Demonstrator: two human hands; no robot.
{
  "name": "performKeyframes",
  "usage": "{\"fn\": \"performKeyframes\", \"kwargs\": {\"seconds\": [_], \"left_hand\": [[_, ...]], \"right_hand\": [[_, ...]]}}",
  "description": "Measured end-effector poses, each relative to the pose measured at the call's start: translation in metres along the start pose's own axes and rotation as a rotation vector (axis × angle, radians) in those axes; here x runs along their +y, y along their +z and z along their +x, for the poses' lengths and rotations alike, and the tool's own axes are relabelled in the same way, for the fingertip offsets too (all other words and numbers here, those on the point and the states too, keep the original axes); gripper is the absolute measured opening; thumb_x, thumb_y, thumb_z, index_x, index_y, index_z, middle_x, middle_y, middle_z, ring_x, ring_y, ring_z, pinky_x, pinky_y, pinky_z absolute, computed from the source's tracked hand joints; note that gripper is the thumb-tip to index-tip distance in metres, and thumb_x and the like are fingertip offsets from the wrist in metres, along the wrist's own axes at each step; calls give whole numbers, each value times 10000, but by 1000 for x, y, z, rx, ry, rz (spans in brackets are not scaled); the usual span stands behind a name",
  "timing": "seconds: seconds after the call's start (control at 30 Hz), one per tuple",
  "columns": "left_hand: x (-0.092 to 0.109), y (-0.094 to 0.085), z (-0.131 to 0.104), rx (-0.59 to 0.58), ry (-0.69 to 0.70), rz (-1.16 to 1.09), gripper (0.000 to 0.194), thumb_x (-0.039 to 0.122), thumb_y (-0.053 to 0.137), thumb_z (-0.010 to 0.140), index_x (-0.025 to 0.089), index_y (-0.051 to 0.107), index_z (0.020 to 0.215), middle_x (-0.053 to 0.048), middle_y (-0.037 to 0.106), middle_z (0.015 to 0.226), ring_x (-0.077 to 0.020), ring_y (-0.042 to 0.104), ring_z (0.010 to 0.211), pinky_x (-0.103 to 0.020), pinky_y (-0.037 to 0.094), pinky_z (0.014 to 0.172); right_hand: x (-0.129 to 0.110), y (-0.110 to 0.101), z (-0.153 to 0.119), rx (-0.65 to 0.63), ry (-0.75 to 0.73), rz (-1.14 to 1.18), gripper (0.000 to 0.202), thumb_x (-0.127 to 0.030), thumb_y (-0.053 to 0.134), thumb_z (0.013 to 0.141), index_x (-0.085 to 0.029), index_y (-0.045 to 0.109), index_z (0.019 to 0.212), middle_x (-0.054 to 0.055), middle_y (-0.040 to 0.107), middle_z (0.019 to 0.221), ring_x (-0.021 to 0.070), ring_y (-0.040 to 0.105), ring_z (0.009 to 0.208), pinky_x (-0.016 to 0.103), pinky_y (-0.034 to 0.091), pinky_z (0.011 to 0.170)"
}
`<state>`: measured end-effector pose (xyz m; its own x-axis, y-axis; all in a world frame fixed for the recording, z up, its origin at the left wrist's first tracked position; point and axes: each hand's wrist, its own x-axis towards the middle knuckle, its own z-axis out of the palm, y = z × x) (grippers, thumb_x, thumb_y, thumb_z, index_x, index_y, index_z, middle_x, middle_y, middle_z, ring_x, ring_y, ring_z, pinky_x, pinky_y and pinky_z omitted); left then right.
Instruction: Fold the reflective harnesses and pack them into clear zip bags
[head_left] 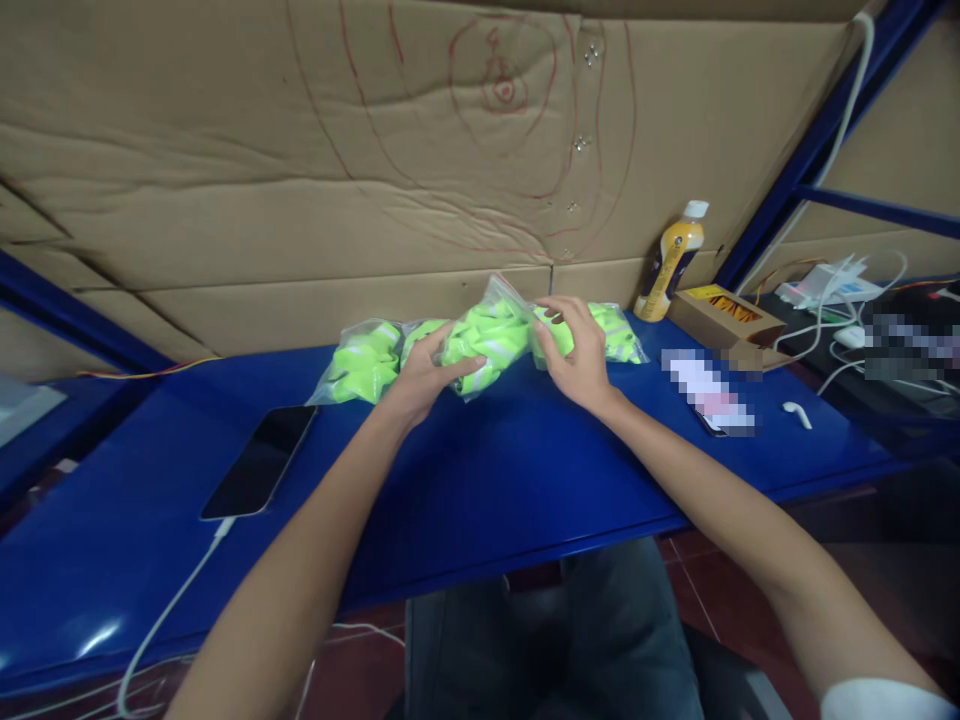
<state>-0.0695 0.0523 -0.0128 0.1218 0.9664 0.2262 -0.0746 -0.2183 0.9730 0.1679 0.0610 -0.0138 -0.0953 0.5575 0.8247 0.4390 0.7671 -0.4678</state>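
My left hand (pixel 426 378) is closed around a clear plastic bag (pixel 491 335) of folded neon-green fabric with pale strips, held tilted above the table. Its thumb lies across the front of the bag. My right hand (pixel 576 350) is just right of that bag, fingers curved and apart, with green showing between thumb and forefinger. Whether its fingertips touch the held bag is unclear. Behind this hand lies another bag of green fabric (pixel 616 335), partly covered. A similar bag (pixel 365 362) rests at the left, and one more (pixel 420 338) is mostly hidden behind my left hand.
The blue table (pixel 480 490) backs onto a cardboard wall (pixel 225 200) with red drawn lines. A phone (pixel 262 462) on a white cable lies left. At right are a yellow bottle (pixel 673 262), an open carton (pixel 727 315), a blurred-out phone (pixel 709 395) and a white earbud (pixel 797 414).
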Motion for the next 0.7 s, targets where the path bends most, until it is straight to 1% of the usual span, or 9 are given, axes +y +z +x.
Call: {"fn": "performKeyframes", "kwargs": {"seconds": [0.07, 0.13, 0.23, 0.33, 0.43, 0.5, 0.53, 0.6, 0.7], "left_hand": [[1, -1, -2, -47, -33, 31, 753, 322, 1019, 608, 178, 762, 1301, -133, 787, 1229, -292, 759, 1108, -380, 616, 978], [1, 2, -3, -34, -51, 50, 775, 311, 1029, 588, 181, 763, 1304, -137, 781, 1257, -296, 753, 1136, -384, 613, 1000], [0, 8, -1, 51, -32, 7, 745, 327, 1038, 575, 171, 773, 1253, -132, 786, 1226, -282, 759, 1106, -363, 622, 974], [0, 10, 2, 150, 37, -57, 699, 400, 1039, 581, 159, 767, 1178, -131, 789, 1175, -275, 765, 1074, -343, 636, 927], [-2, 7, 5, 197, 114, -13, 646, 491, 993, 662, 164, 748, 1162, -136, 776, 1198, -288, 746, 1151, -358, 629, 966], [-5, 4, 7, 213, 171, 81, 578, 557, 905, 772, 179, 739, 1177, -134, 760, 1234, -302, 717, 1222, -395, 607, 1028], [-7, 4, 7, 228, 203, 150, 549, 582, 855, 822, 190, 732, 1187, -129, 753, 1239, -305, 706, 1238, -416, 591, 1057], [-8, 4, 6, 299, 302, 327, 526, 582, 792, 876, 208, 698, 1233, -124, 735, 1252, -306, 695, 1229, -445, 564, 1078], [-3, 14, -2, 517, 537, 660, 504, 459, 820, 849, 202, 646, 1246, -138, 688, 1275, -300, 666, 1167, -460, 543, 1023]], "right_hand": [[8, -3, 5, -41, 50, 40, 243, -425, 616, 1034, -246, 737, 1146, 89, 753, 1077, 255, 675, 935, 439, 548, 938], [14, -5, 7, -90, 98, 85, 247, -477, 630, 1023, -257, 742, 1002, 59, 745, 958, 240, 651, 859, 412, 533, 893], [19, -5, 8, -32, 217, 177, 365, -590, 633, 1006, -253, 715, 892, 37, 718, 841, 225, 642, 807, 384, 507, 850], [22, -5, 13, -3, 355, 353, 524, -769, 701, 885, -247, 662, 858, 7, 665, 747, 191, 603, 700, 343, 484, 738], [23, -8, 17, -216, 400, 516, 630, -861, 726, 795, -246, 588, 782, -26, 596, 640, 152, 533, 581, 304, 429, 615], [22, -10, 18, -407, 413, 574, 647, -856, 725, 807, -242, 537, 724, -42, 554, 564, 134, 499, 521, 285, 387, 562], [21, -12, 18, -456, 430, 606, 652, -844, 734, 812, -238, 520, 705, -48, 540, 545, 125, 486, 503, 276, 371, 543], [19, -13, 18, -422, 477, 696, 653, -805, 792, 788, -221, 518, 688, -61, 511, 551, 99, 455, 492, 253, 353, 511], [17, -14, 19, -286, 569, 845, 633, -719, 909, 707, -201, 545, 680, -79, 476, 568, 67, 415, 475, 225, 359, 471]]}}
